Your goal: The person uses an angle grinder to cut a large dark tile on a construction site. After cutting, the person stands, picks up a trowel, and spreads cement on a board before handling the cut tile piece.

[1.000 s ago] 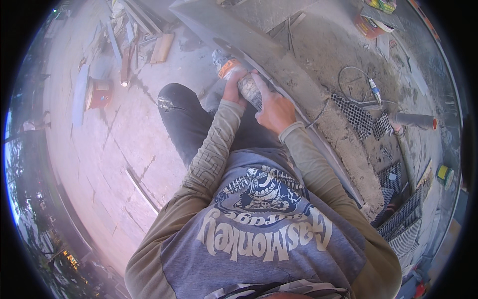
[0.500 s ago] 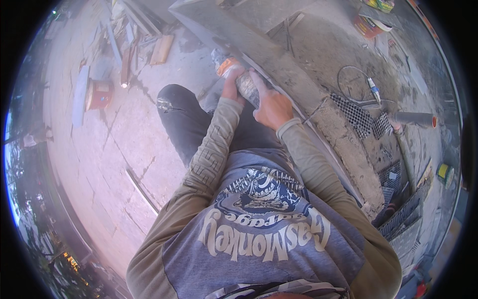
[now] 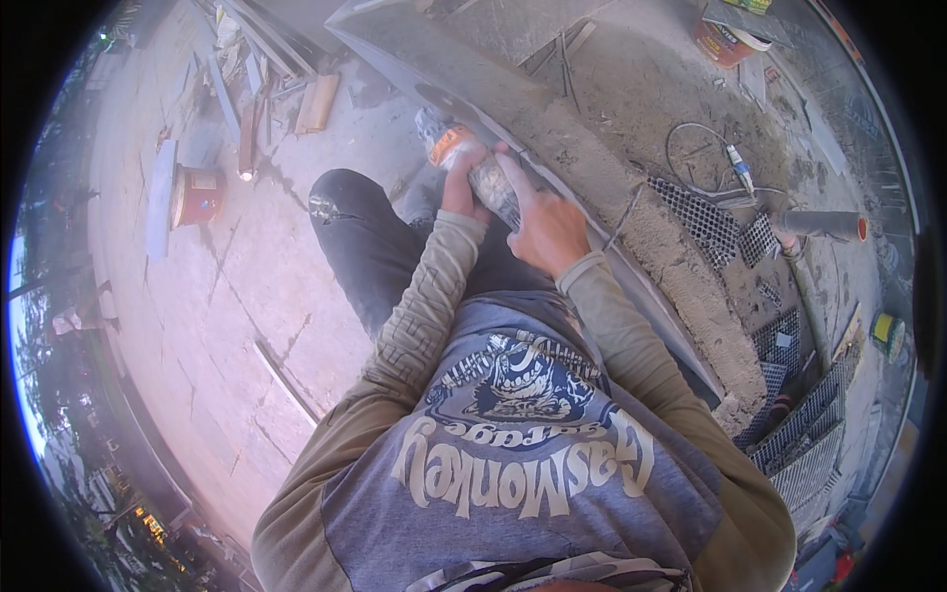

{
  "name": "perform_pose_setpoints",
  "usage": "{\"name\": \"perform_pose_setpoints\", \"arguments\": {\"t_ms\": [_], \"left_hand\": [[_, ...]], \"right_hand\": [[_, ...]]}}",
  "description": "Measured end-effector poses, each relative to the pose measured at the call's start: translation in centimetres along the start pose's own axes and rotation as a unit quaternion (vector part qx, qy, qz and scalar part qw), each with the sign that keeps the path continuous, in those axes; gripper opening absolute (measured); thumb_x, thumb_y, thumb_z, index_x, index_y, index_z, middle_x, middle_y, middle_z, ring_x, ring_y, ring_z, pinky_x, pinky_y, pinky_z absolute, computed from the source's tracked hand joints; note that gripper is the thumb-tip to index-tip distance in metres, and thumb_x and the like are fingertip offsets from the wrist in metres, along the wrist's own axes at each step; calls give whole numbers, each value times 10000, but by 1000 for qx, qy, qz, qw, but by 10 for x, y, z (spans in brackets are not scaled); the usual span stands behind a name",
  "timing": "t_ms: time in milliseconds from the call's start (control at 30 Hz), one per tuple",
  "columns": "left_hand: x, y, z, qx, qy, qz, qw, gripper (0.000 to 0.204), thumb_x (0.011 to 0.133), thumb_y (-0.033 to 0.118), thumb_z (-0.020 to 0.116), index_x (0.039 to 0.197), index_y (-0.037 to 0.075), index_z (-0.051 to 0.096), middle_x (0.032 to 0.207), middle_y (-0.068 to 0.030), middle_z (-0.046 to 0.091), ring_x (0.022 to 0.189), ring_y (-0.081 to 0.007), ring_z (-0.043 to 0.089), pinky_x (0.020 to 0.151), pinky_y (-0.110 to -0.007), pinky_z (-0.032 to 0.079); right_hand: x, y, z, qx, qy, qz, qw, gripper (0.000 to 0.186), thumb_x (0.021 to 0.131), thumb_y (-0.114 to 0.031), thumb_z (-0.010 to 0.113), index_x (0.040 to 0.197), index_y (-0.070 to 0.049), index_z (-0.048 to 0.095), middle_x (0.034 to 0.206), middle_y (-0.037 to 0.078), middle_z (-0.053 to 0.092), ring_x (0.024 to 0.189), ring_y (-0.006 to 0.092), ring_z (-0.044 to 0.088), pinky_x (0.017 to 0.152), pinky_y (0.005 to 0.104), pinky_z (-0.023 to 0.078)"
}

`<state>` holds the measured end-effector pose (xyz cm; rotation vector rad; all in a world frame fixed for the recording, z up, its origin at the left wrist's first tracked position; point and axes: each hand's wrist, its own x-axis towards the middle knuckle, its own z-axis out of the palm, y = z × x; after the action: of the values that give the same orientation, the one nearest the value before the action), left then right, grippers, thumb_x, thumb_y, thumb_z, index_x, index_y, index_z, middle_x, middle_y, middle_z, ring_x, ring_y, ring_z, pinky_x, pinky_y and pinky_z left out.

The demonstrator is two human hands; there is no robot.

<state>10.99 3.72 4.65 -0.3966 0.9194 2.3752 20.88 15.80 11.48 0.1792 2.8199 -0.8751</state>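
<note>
A dust-covered power tool with an orange band, apparently an angle grinder (image 3: 449, 144), lies at a slant in both my hands. My left hand (image 3: 466, 184) is wrapped round its body just behind the band. My right hand (image 3: 552, 229) grips the rear part, with its index finger stretched along the side. The tool's head rests against or very close to the side of a long concrete ledge (image 3: 681, 266); dust and blur hide the exact contact. Whether a disc is fitted cannot be made out.
A reddish-brown bucket (image 3: 200, 195) and scrap timber (image 3: 318, 104) stand on the dusty floor to the left. Beyond the ledge lie black plastic grids (image 3: 695, 222), a cable with a blue-white connector (image 3: 740, 168), a dark pipe (image 3: 821, 226) and another bucket (image 3: 728, 41).
Both hands and the tool have shifted slightly toward me along the ledge. My grip looks the same, and the view has tilted a little.
</note>
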Motion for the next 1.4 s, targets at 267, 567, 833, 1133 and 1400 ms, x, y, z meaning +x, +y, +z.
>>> {"name": "perform_pose_setpoints", "arguments": {"t_ms": [267,567,833,1133,1400], "left_hand": [[9,1,-10,6,-24,-11,1000,384,905,232,604,1213,18,524,1082,-178,699,919,-285,690,842,-428,576],[38,4,-29,-6,-8,-1,1000,366,897,240,629,1173,18,538,1017,-154,693,897,-281,693,837,-426,578],[49,4,-35,-8,-4,10,1000,328,893,232,631,1138,35,535,994,-140,679,883,-278,694,834,-427,582],[18,-3,-19,-12,-15,-5,1000,330,902,209,600,1158,8,546,1048,-161,690,908,-286,684,848,-430,573],[2,-10,-4,-11,-2,-1,1000,344,905,225,604,1142,-23,586,1023,-148,691,899,-280,681,829,-425,575]], "right_hand": [[6,2,5,-8,11,2,1000,1077,699,-84,749,1600,-287,196,860,220,692,797,394,702,699,487,551],[25,1,12,10,25,2,1000,1076,673,-52,703,1593,-303,204,829,238,700,803,427,689,704,511,538],[29,-3,8,-8,-3,10,1000,1052,711,-59,701,1601,-288,187,886,227,713,823,410,706,712,504,552],[8,5,10,25,24,4,999,1059,668,-40,702,1582,-298,232,831,233,701,817,431,688,722,514,533],[-4,7,2,-1,8,10,1000,1053,705,-83,735,1591,-304,211,856,211,702,816,394,709,719,488,554]]}}
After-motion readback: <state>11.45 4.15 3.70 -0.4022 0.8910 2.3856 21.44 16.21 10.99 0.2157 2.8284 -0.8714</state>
